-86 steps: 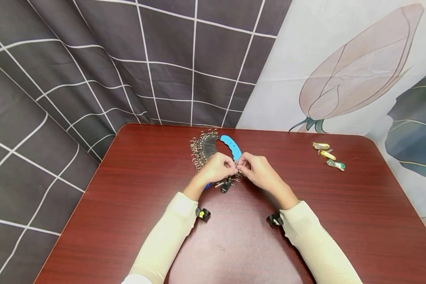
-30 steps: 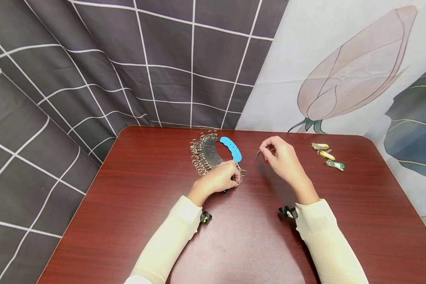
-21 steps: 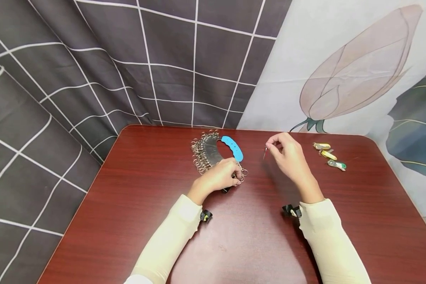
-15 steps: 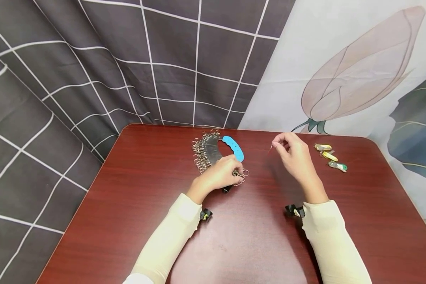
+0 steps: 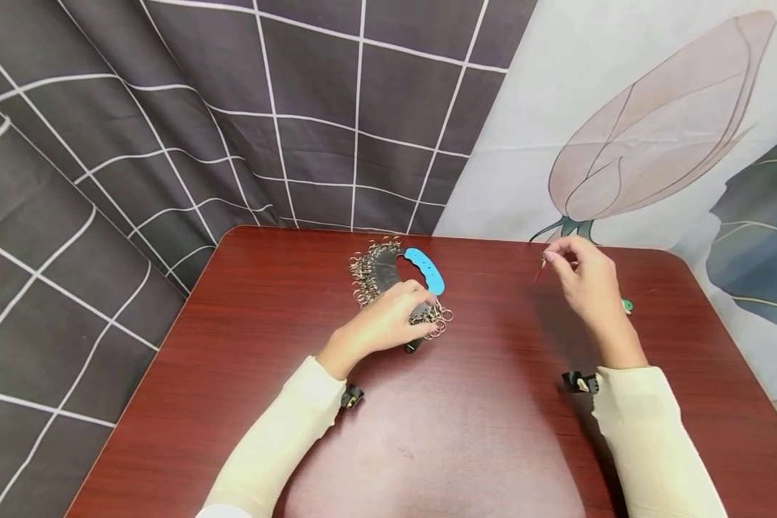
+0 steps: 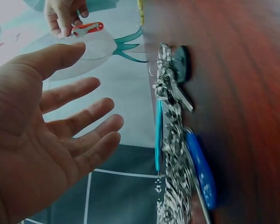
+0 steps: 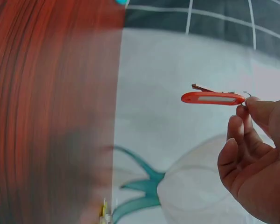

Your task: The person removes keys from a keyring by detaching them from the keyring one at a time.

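My right hand pinches a red key tag by its ring end, held up over the back right of the table. A key hangs together with the tag. My left hand is over the front of a large bunch of metal rings, fingers apart and holding nothing. In the left wrist view its palm and spread fingers stand away from the metal bunch. A curved light-blue handle belongs to this bunch. A black tag sticks out at its front, and a dark-blue tag lies alongside.
On the right of the table a green tag shows past my right wrist. The yellow tags there are hidden behind the hand in the head view; one yellow bit shows in the right wrist view. Curtains hang behind the table's back edge.
Both hands were together at the bunch. My right hand has since moved away to the right with the red key tag. The left hand has let go of the bunch and opened.
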`<state>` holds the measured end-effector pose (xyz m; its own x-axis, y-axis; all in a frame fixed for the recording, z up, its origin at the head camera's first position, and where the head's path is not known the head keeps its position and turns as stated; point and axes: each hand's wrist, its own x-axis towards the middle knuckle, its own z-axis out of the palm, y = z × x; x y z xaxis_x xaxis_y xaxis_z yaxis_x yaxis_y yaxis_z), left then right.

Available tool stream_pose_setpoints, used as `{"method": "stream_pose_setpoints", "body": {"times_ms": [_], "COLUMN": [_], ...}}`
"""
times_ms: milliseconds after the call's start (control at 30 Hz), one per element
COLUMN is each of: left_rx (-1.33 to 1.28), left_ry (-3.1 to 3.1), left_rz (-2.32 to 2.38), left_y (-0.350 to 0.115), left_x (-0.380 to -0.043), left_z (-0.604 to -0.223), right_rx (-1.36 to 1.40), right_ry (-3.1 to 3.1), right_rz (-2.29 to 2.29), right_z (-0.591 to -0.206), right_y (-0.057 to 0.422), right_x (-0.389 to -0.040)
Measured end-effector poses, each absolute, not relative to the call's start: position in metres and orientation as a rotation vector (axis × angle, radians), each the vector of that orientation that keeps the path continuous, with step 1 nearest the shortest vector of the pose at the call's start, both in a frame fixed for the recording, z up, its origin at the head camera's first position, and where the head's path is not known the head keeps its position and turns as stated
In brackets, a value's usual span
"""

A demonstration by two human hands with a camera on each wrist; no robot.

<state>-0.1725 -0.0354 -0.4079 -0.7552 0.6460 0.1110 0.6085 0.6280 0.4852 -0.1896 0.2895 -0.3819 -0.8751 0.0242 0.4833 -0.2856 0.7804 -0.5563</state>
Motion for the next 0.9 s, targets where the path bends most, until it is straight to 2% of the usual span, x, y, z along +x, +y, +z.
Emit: {"method": "stream_pose_setpoints", "body": {"times_ms": [300,667,900], "left_rx": [1.12,1.236,1.268], "left_ry": [2.825,2.897,2.859], "left_rz": [0.704,0.62,0.523], "left_y": [-0.057,-0.084,-0.097], "left_x": [-0.157,-0.146,-0.133], "left_z": [-0.411,-0.418,-0.422], "right_rx": [0.137,0.118,0.259], "right_ry": [-2.547,-2.57,-2.667], "right_rz": [0.776,0.698,0.561], "right_z": [-0.384,-0.408,-0.414], "right_y": [0.34,0.396,0.422], "right_x": [-0.181,-0.168,-0.163]}}
